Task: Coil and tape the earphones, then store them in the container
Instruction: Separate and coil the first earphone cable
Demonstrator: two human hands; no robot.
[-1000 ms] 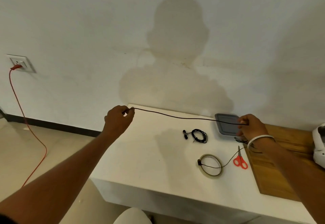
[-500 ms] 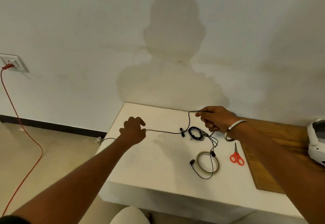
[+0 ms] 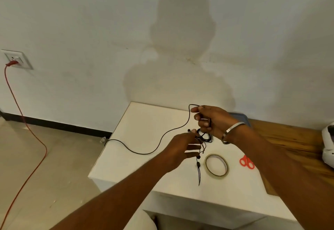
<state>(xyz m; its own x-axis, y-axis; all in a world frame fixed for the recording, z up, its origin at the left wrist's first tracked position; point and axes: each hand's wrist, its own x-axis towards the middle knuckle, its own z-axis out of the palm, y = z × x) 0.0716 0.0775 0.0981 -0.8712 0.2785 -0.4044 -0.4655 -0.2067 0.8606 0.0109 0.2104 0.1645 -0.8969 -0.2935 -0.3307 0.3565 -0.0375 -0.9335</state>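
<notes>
left hand now beside right hand

A white tabletop is standing against a plain pale wall, which is carrying a soft shadow above it. Right of the tabletop, a wooden surface is adjoining it. Left of the tabletop, a wall socket is feeding a red cable trailing across the beige floor along a dark skirting.
</notes>
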